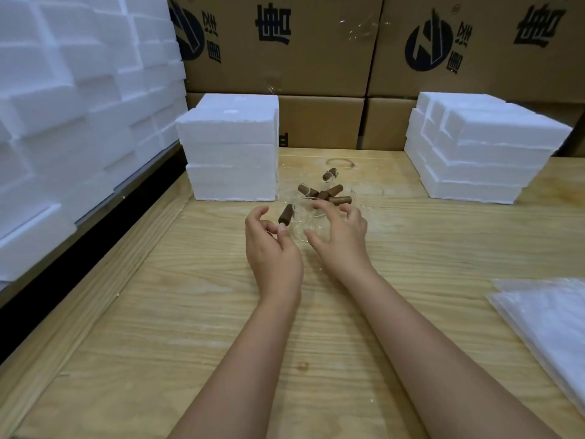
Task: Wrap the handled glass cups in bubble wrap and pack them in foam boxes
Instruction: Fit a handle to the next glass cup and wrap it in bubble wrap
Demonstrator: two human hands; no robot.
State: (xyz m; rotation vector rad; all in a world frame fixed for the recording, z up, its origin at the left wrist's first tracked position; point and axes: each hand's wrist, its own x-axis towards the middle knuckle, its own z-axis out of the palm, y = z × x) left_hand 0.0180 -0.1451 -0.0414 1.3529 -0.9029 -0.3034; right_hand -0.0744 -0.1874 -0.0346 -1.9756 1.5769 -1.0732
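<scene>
The nearest glass cup (305, 221) is stood on the surface (316, 327), just before the other cups (326, 193). It is ringed by the right grip (340, 237), though a firm hold cannot be told; the left grip (272, 245) is loosely curled, nothing grasped. Clear glass could be misjudged and neighbours knocked.
</scene>
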